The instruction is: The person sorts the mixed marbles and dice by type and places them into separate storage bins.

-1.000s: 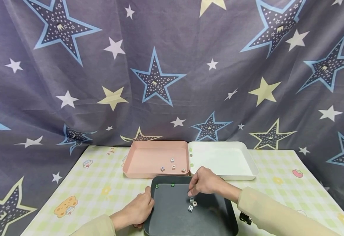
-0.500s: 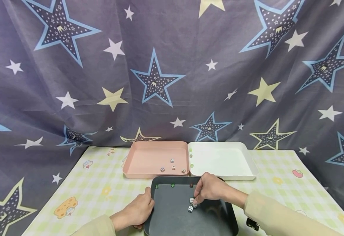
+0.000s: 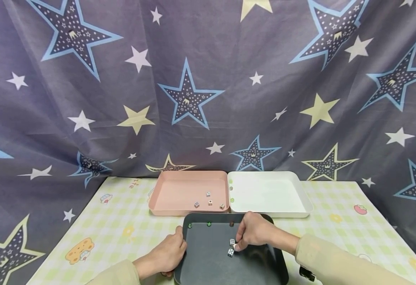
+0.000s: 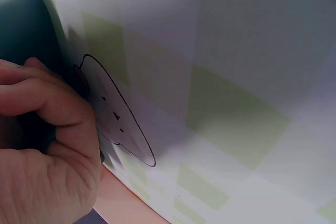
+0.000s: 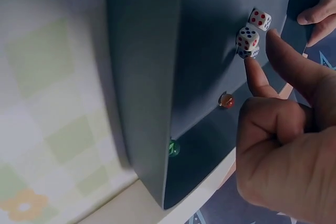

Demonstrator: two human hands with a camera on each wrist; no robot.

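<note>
My left hand (image 3: pixel 168 252) grips the left side of the dark grey tray (image 3: pixel 208 269); its curled fingers show in the left wrist view. My right hand (image 3: pixel 255 230) reaches into the tray, thumb and index fingertips right at a cluster of 3 white dice. In the right wrist view those fingertips are parted beside the middle die (image 5: pixel 248 39), which overlaps a blue-dotted die (image 5: pixel 251 53). A red-dotted die (image 5: pixel 260 19) lies close by. Along the tray's far wall sit a reddish marble (image 3: pixel 231 224) and green marbles (image 3: pixel 209 224), one of them (image 5: pixel 174 148) hidden behind my right hand in the head view.
A pink tray (image 3: pixel 172 211) behind the dark one contains several dice (image 3: pixel 196 204). The white tray (image 3: pixel 282 214) beside it has small marbles (image 3: pixel 232 200) along its left wall. A star-patterned curtain (image 3: pixel 208 150) hangs behind the checked tablecloth (image 3: pixel 111 225).
My right hand has moved from the tray's far side toward the near right, down to the dice, uncovering the reddish marble at the far wall. My left hand keeps its grip on the tray.
</note>
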